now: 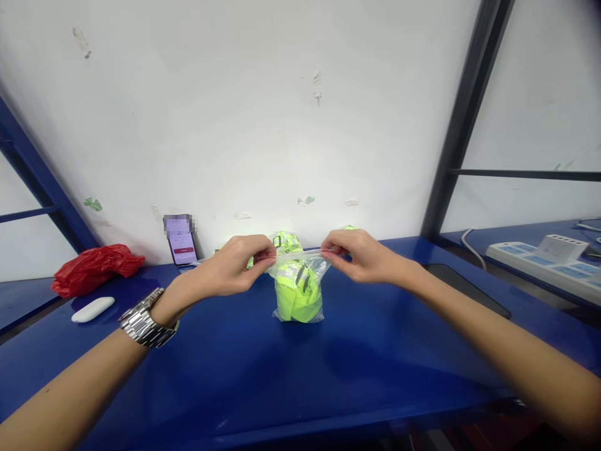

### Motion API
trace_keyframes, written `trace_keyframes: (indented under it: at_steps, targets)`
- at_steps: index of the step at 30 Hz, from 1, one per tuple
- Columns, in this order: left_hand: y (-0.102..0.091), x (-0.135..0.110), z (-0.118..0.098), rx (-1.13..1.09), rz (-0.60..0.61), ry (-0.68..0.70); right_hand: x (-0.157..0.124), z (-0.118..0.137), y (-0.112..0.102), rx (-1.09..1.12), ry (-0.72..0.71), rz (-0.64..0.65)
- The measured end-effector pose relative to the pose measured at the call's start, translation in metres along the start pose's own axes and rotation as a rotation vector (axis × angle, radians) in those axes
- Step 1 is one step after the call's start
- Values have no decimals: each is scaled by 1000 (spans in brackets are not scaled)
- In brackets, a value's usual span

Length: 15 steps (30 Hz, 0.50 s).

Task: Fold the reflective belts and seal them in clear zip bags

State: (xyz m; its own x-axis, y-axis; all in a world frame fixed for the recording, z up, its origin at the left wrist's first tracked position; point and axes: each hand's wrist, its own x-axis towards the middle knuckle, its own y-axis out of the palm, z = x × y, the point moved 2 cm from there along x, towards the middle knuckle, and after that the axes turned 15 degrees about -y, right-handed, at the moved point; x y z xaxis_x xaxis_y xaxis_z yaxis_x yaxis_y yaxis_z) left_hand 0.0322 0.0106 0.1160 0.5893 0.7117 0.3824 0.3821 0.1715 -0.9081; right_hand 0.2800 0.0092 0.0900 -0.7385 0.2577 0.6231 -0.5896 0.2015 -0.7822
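Note:
A clear plastic zip bag (300, 294) hangs upright between my hands over the blue table, its bottom at or close to the surface. Inside it is a folded neon-yellow fabric item (298, 304) with grey reflective strips and a dark buckle or strap. My left hand (246, 260) pinches the left end of the bag's top edge. At the other end, my right hand (354, 254) pinches the same edge, which is stretched straight. More neon-yellow fabric (286, 240) shows behind the bag, partly hidden by it and by my hands.
On the blue table (225, 376), a red plastic bag (96, 269) and a white mouse-shaped object (92, 309) lie at left. A phone (181, 241) leans against the wall. A dark flat slab (464, 288) lies behind my right forearm; a white power strip (544, 266) is far right.

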Motion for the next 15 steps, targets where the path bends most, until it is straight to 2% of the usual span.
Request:
trace_keyframes:
  at_steps: [6, 12, 15]
  targets:
    - [0, 3, -6, -33, 47, -3, 5, -1, -1, 40, 7, 5]
    - [0, 6, -9, -25, 33, 39, 9, 1, -2, 54, -58, 25]
    - [0, 6, -7, -12, 29, 39, 9, 0, -2, 63, -38, 43]
